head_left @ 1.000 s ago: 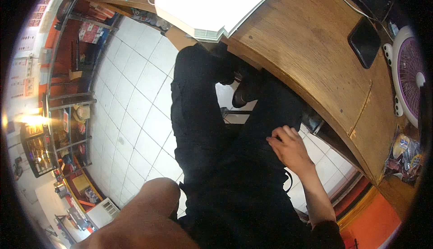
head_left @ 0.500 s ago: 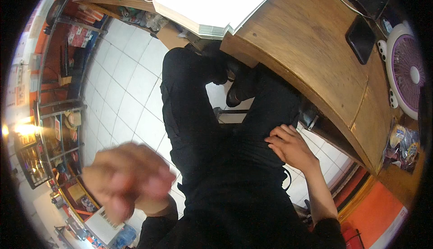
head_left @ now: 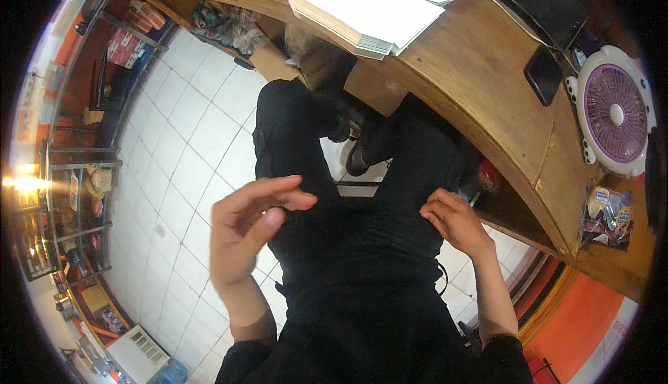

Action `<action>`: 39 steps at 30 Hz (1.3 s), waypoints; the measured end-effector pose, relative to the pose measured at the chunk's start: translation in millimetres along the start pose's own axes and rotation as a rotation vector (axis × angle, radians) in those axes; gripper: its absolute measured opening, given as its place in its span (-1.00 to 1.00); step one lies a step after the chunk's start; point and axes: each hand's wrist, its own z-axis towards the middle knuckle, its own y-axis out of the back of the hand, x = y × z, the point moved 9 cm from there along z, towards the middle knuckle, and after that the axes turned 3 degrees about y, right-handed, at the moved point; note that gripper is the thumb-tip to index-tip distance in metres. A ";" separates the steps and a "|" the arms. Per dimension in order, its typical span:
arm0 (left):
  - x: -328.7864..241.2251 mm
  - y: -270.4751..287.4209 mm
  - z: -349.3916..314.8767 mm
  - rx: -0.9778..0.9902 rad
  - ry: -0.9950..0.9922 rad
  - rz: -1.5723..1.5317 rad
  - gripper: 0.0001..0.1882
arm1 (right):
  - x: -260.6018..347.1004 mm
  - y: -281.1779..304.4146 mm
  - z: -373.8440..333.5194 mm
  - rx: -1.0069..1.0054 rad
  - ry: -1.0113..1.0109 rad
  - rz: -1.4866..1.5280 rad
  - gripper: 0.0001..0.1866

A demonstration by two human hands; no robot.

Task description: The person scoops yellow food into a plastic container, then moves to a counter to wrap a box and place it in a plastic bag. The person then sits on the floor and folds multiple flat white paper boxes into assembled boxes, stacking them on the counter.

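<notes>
My left hand (head_left: pixel 252 227) is raised over my left thigh, with its fingers bent forward and the thumb apart from them. Nothing is in it. On the right thigh of my black trousers (head_left: pixel 362 245) rests my right hand (head_left: pixel 456 222), loosely curved and holding nothing that I can see. Ahead of my knees, a thick stack of white paper sheets (head_left: pixel 376 1) lies on the wooden desk (head_left: pixel 480 64), some of its sheets askew. Neither hand touches the stack.
A black phone (head_left: pixel 544 75) and a white and purple fan (head_left: pixel 616 114) are on the desk's right side, near a plastic bag of small items (head_left: pixel 611 210). Cardboard boxes (head_left: pixel 316 67) stand beneath the desk. Shelves (head_left: pixel 83 161) line the left side beyond the white tiled floor (head_left: pixel 181 175).
My left hand has moved right and upward in the picture, and its fingers have come apart from a blurred, bunched shape. The view has shifted slightly; my right hand stays on the thigh.
</notes>
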 end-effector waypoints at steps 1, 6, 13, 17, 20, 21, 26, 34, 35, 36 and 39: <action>9.0 -3.8 -1.2 -0.007 0.045 -0.011 -0.60 | 5.7 0.0 0.0 0.008 0.032 -0.024 -0.86; 28.1 -27.5 -0.4 0.135 0.118 0.064 -0.60 | 22.3 -18.5 9.8 0.158 0.126 -0.272 -0.85; 35.5 -30.1 -9.1 0.198 0.079 0.043 -0.59 | 29.2 -37.2 18.8 0.290 0.219 -0.507 -0.82; 50.3 -23.7 -19.7 0.203 0.124 0.039 -0.58 | 21.8 -26.9 19.9 0.279 0.181 -0.298 -0.84; 61.3 -18.0 -26.2 0.207 0.160 0.053 -0.57 | 5.9 -1.0 17.4 0.167 0.024 0.014 -0.85; 64.4 -17.3 -27.8 0.208 0.171 0.065 -0.56 | 4.3 6.9 14.6 0.101 0.010 0.036 -0.83; 81.1 -21.8 -29.6 0.211 0.200 0.124 -0.56 | -26.9 20.9 -22.2 -0.095 -0.231 0.107 -0.81; 63.9 16.6 -1.3 -0.016 0.186 0.311 -0.57 | -94.8 18.8 -125.1 -0.244 -0.638 -0.053 -0.76; 59.2 30.1 2.8 -0.086 0.162 0.291 -0.58 | -95.6 18.7 -128.8 -0.219 -0.658 -0.142 -0.74; 55.3 41.1 9.9 -0.134 0.142 0.276 -0.58 | -88.9 21.7 -122.5 -0.210 -0.646 -0.174 -0.73; 42.8 65.2 39.7 -0.223 0.063 0.212 -0.55 | -62.0 39.1 -96.6 -0.241 -0.610 -0.208 -0.69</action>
